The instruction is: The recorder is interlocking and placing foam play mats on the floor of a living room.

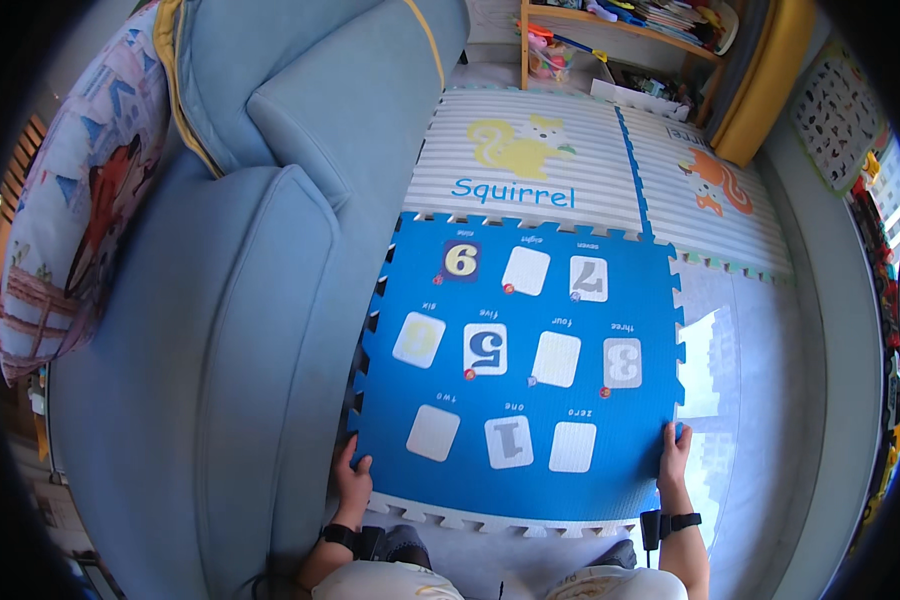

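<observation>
A square blue foam play mat (470,475) with jigsaw-toothed edges lies in front of my legs, printed with several numeral cards and small words that appear upside down from here. My left hand (352,480) is closed on its left edge, near the front corner beside the sofa. On the opposite side, my right hand (674,458) pinches the right edge, with the fingertips at the rim. Along the far edge, the mat's teeth meet a striped foam mat (440,150) that carries a yellow squirrel. I cannot tell whether those teeth are locked together.
A blue-grey sofa (260,350) runs close along the left side. To the right are shiny floor tiles (740,450) and a pale wall (840,300). A second striped mat (705,205) adjoins the first. At the back stand a wooden shelf (630,27) and a yellow curtain (780,80).
</observation>
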Demonstrator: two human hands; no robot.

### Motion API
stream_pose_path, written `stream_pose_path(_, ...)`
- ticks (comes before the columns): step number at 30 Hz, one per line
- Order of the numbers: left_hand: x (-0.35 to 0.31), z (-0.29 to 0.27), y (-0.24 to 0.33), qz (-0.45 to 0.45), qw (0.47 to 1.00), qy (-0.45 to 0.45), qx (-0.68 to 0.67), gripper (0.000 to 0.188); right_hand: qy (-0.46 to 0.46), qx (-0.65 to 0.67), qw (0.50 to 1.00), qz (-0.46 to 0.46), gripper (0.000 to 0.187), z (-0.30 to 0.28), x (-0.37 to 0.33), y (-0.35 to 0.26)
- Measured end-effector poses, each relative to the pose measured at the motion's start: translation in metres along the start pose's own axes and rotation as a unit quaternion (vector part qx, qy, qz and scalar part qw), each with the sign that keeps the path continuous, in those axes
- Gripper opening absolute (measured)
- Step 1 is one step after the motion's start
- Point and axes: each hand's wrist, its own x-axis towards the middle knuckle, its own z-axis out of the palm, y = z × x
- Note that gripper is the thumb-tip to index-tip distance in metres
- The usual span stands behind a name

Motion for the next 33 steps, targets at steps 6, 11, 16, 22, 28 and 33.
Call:
stream_pose_path(6,-0.002,-0.004,0.032,-0.034,0.999,-0.001,0.025,0.042,0.026,-0.048,0.998,-0.009,0.031,0.006,0.001,-0.006)
stream_pose_path(11,-0.003,0.000,0.011,-0.060,0.998,0.014,0.018,0.043,0.019,-0.195,0.981,0.005,0.037,0.015,0.019,-0.015)
stream_pose_path(16,0.003,0.004,0.027,-0.102,0.994,0.002,0.041,0.043,0.029,-0.227,0.973,-0.001,0.043,0.010,0.027,-0.027)
stream_pose_path(22,0.017,0.016,0.022,-0.064,0.956,-0.020,0.286,0.051,-0.001,-0.322,0.946,0.031,0.052,0.017,0.028,-0.029)
stream_pose_path(28,0.009,0.051,0.117,0.016,0.936,0.080,0.342,0.055,-0.089,-0.398,0.912,0.038,0.042,0.010,0.027,-0.054)
stream_pose_path(33,0.065,0.089,0.176,0.299,0.931,-0.095,0.188,0.052,-0.196,-0.507,0.839,-0.038,0.037,0.004,0.040,-0.059)
